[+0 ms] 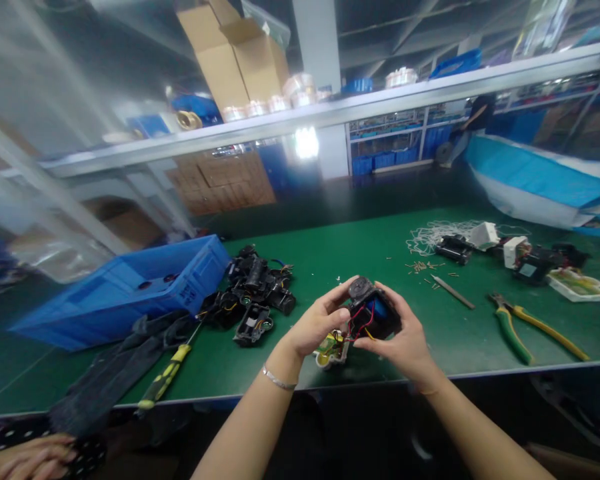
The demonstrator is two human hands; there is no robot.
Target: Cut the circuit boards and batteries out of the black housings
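Observation:
Both hands grip a black plastic housing above the near part of the green bench. My left hand is closed on its left side, by a round black part. On the right side, the fingers of my right hand wrap round it. Red and yellow wires and something blue show inside the housing. Just below my left hand is a white-framed part with a yellow-green board; wires seem to run from it to the housing. Several similar black housings lie heaped to the left.
A blue bin, a dark cloth and a yellow-black screwdriver are on the left. Pliers, a thin tool, screws and opened units lie right. Another person's hands rest at lower left.

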